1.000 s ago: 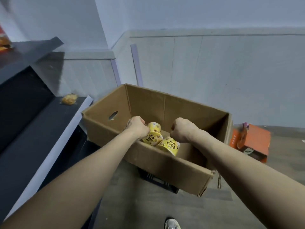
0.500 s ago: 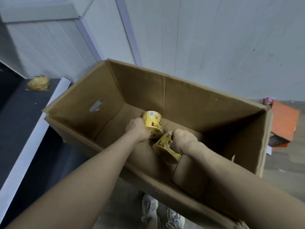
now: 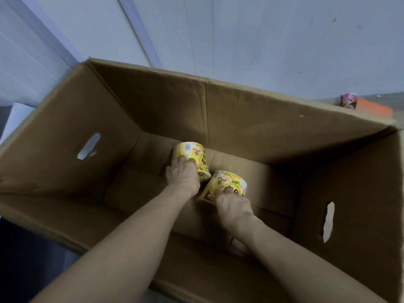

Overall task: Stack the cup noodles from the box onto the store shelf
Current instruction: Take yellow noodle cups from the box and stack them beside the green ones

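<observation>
Inside box (image 3: pixel 273 119) — hands grip cups.

**Both arms reach down, each hand closed in a grip**

Two bare forearms stretch forward and down from the bottom of the view, converging toward the middle. The left hand (image 3: pixel 182 174) is knuckles-up, fingers curled around a cup (image 3: pixel 193 157). The right hand (image 3: pixel 232 205) sits nearer and slightly lower, wrist bent, fingers wrapped over a second cup (image 3: pixel 225 185).
</observation>
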Available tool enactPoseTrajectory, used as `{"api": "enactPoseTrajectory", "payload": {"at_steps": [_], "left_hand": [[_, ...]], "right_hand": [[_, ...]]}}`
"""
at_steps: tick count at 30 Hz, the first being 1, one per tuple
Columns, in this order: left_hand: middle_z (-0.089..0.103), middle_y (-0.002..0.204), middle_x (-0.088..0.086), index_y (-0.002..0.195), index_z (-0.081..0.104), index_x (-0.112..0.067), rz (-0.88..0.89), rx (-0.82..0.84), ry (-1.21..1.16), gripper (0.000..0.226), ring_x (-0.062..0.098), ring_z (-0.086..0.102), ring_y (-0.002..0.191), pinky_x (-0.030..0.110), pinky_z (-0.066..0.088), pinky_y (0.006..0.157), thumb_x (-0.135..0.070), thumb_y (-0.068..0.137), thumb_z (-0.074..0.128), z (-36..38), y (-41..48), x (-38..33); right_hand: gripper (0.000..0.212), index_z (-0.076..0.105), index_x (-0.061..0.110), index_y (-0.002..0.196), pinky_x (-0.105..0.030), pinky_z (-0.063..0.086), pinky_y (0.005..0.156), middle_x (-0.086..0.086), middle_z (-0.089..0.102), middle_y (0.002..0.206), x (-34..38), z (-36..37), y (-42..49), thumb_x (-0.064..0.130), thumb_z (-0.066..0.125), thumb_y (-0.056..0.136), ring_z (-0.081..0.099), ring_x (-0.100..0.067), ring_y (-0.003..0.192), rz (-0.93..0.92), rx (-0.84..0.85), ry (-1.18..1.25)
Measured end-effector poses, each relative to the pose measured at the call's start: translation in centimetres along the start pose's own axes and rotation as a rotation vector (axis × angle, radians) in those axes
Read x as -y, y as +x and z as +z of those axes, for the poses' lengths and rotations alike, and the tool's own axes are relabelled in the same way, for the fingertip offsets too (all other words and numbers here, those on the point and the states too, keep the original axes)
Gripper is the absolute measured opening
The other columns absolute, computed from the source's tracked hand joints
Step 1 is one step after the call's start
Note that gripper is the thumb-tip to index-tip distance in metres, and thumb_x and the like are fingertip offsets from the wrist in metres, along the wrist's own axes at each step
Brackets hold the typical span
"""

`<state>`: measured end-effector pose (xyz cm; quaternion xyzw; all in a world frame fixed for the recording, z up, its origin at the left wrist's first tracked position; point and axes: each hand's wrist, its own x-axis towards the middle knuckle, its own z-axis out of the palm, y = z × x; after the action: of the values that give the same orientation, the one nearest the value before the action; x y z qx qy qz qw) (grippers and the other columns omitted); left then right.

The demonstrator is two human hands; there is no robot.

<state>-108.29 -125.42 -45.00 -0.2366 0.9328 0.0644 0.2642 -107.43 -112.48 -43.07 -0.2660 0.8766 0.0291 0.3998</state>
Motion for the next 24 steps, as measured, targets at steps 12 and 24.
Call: {"api": "enactPoseTrajectory", "payload": {"at_steps": [12,24], "left_hand": [[0.049,0.135,0.009,0.137,0.038,-0.014,0.227,-0.111,0.299,0.055,0.027,0.045,0.127,0.041,0.036,0.105,-0.017,0.089,0.064,1.6,2.9,1.5],[0.057,0.122,0.010,0.118,0.054,-0.013,-0.028,-0.009,-0.025,0.024,0.030,0.053,0.117,0.037,0.047,0.088,-0.017,0.095,0.058,0.5,1.9,4.1]], "right_hand": [[0.053,0.031,0.006,0.140,-0.037,0.049,0.086,-0.015,0.045,0.135,0.3,1.2,1.8,0.004,0.053,0.092,0.052,-0.030,0.118,-0.040,-0.114,-0.053],[0.027,0.057,0.013,0.107,-0.028,0.046,0.077,-0.008,0.065,0.108,-2.2,0.0,2.1,0.020,0.065,0.082,0.061,-0.029,0.101,0.154,-0.209,0.298]]}}
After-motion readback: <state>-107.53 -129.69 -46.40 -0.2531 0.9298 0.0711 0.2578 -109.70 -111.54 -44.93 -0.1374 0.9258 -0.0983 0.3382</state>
